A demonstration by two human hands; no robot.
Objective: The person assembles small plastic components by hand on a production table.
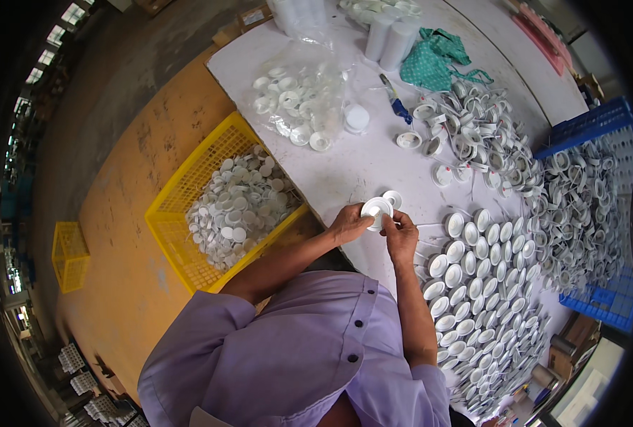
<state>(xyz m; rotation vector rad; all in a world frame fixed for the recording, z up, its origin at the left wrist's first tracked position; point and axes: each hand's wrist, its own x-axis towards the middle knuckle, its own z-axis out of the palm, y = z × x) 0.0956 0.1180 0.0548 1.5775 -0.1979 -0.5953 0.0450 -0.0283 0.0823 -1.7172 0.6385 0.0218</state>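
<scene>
Both hands meet over the near edge of the white desk (373, 153). The left hand (348, 223) and right hand (400, 233) together pinch a round white cap-like part (376, 208), fingers (365, 220) clenched on its rim; a second white ring (393, 198) sits touching it. Finished-looking cups stand in rows (473, 285) to the right, loose pieces fill the yellow crate (181, 188) to the left. Judged from this grip, the step goes best with the part held level, thumbs pressing evenly around the rim so the pieces seat squarely rather than cocked.
</scene>
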